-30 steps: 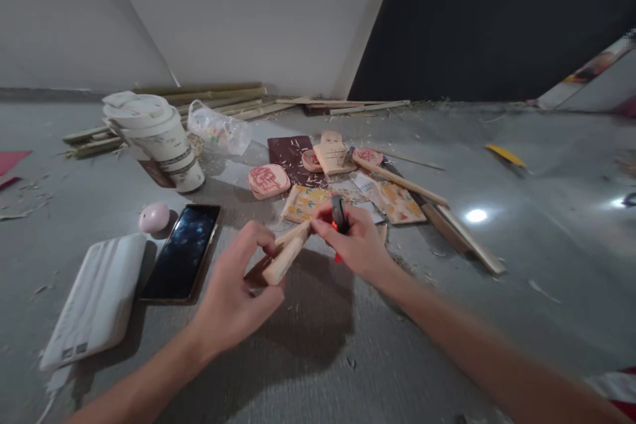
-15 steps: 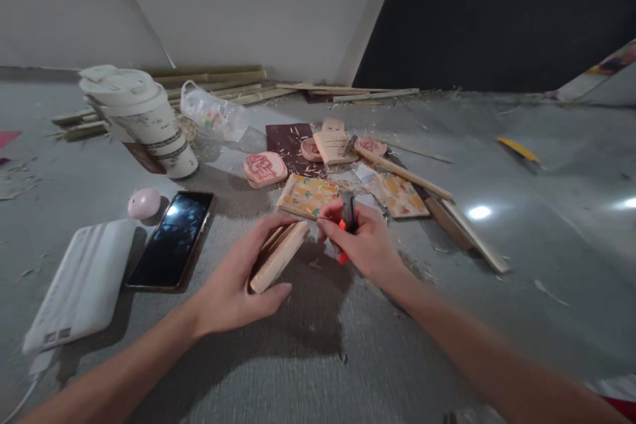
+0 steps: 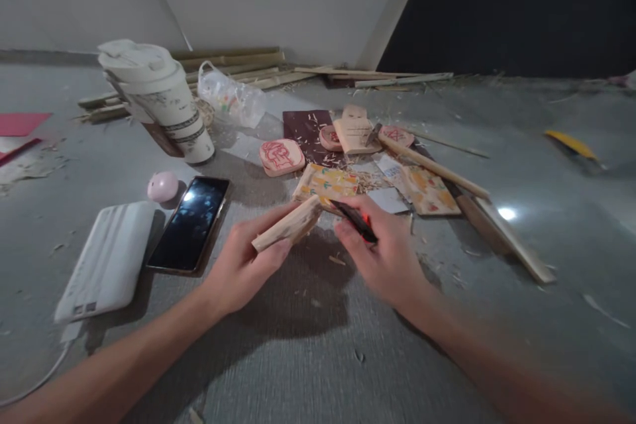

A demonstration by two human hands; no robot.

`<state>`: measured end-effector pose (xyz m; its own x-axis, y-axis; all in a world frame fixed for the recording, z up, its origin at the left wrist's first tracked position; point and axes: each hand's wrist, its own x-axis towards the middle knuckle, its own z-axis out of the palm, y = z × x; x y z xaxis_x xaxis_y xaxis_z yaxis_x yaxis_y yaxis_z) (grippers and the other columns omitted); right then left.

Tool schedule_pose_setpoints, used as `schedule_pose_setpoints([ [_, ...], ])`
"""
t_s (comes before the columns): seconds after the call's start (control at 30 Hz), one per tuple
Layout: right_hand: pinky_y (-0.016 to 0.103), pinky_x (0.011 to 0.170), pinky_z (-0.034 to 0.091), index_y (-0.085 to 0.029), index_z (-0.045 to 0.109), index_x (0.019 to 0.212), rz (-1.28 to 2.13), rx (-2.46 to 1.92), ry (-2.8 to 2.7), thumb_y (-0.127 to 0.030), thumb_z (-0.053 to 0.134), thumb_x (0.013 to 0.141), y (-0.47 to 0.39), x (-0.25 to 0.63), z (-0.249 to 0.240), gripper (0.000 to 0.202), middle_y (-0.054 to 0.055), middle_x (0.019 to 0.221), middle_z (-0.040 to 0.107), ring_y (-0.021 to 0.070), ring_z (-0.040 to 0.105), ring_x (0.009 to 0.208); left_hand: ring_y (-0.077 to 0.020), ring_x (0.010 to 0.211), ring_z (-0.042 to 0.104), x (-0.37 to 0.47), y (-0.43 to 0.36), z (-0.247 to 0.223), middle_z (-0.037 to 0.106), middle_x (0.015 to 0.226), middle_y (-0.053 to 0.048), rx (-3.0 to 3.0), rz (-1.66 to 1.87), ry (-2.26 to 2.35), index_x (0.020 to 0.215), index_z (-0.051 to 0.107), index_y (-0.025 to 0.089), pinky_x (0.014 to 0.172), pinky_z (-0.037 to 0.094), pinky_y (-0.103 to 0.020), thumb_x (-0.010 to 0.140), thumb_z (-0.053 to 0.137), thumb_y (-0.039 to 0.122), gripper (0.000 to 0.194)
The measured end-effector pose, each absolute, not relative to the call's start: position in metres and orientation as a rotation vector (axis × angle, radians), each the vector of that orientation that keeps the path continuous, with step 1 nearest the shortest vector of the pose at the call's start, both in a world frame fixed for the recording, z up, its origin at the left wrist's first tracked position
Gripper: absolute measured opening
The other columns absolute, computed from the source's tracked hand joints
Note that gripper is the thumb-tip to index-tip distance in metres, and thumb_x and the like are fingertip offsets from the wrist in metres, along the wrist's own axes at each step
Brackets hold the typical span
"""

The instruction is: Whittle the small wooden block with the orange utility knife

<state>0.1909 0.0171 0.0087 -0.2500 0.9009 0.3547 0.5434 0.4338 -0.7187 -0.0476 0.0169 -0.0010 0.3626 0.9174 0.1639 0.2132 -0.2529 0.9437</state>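
A short split piece of wood (image 3: 288, 226) is gripped in my left hand (image 3: 248, 262), tilted with its far end up and to the right. My right hand (image 3: 385, 245) is closed around a black-and-red utility knife (image 3: 355, 220), whose tip points left, close to the wood's far end. Whether the two touch I cannot tell. Just beyond both hands lies a fruit-patterned pouch (image 3: 325, 183). Small wood shavings (image 3: 336, 260) are scattered on the grey surface under the hands.
On the left are a white power bank (image 3: 106, 255), a phone (image 3: 191, 225), a pink case (image 3: 163, 186) and a lidded cup (image 3: 159, 103). Carved pink blocks (image 3: 281, 157), a hammer (image 3: 432, 162) and a second pouch (image 3: 431, 192) lie ahead. A yellow cutter (image 3: 571, 144) rests far right.
The view has swung left. My left hand has turned the wood so its broad side shows more. The knife in my right hand has gone from upright to slanting towards the wood.
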Motion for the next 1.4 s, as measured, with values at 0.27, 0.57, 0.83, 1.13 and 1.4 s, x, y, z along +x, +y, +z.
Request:
schedule_pose_setpoints([
  [0.27, 0.037, 0.082, 0.044, -0.021, 0.055, 0.106, 0.543, -1.183, -2.136, -0.034, 0.039, 0.11, 0.014, 0.188, 0.003, 0.021, 0.007, 0.102, 0.062, 0.022, 0.057, 0.093, -0.0192, 0.098, 0.073, -0.045, 0.017, 0.003, 0.079, 0.118, -0.003, 1.741, 0.898, 1.037, 0.145, 0.062, 0.021, 0.089, 0.055, -0.03, 0.094, 0.064, 0.026, 0.051],
  [0.57, 0.031, 0.065, 0.037, -0.022, 0.051, 0.094, 0.542, -1.13, -2.287, -0.039, 0.042, 0.11, 0.006, 0.185, 0.01, 0.025, 0.003, 0.086, 0.063, 0.0168, 0.055, 0.072, -0.019, 0.086, 0.073, -0.04, 0.017, 0.003, 0.078, 0.104, -0.004, 1.971, 0.836, 1.164, 0.118, 0.074, 0.018, 0.076, 0.054, -0.029, 0.09, 0.058, 0.015, 0.032],
  [0.83, 0.031, 0.06, 0.031, -0.021, 0.052, 0.09, 0.512, -1.094, -2.351, -0.045, 0.041, 0.109, 0.003, 0.183, 0.012, 0.032, 0.001, 0.078, 0.062, 0.0161, 0.053, 0.065, -0.0256, 0.069, 0.073, -0.041, 0.012, 0.009, 0.076, 0.085, -0.005, 2.421, 0.613, 1.368, 0.105, 0.071, 0.019, 0.057, 0.043, -0.033, 0.093, 0.056, 0.031, 0.023],
  [1.13, 0.031, 0.058, 0.029, -0.022, 0.05, 0.087, 0.504, -1.075, -2.34, -0.054, 0.038, 0.11, 0.002, 0.183, 0.009, 0.042, 0.001, 0.075, 0.061, 0.0155, 0.049, 0.062, -0.0221, 0.053, 0.069, -0.035, 0.005, 0.007, 0.076, 0.072, 0.0, 2.32, 0.528, 1.299, 0.143, 0.053, 0.018, 0.051, 0.04, -0.03, 0.089, 0.061, 0.036, 0.058],
  [1.4, 0.032, 0.059, 0.028, -0.022, 0.05, 0.086, 0.545, -1.074, -2.368, -0.057, 0.036, 0.11, 0.001, 0.182, 0.009, 0.044, 0.002, 0.077, 0.061, 0.0163, 0.049, 0.064, -0.0217, 0.065, 0.073, -0.037, 0.007, -0.005, 0.076, 0.078, -0.004, 2.381, 0.402, 1.29, 0.083, 0.062, 0.021, 0.057, 0.047, -0.029, 0.095, 0.056, 0.042, 0.025],
])
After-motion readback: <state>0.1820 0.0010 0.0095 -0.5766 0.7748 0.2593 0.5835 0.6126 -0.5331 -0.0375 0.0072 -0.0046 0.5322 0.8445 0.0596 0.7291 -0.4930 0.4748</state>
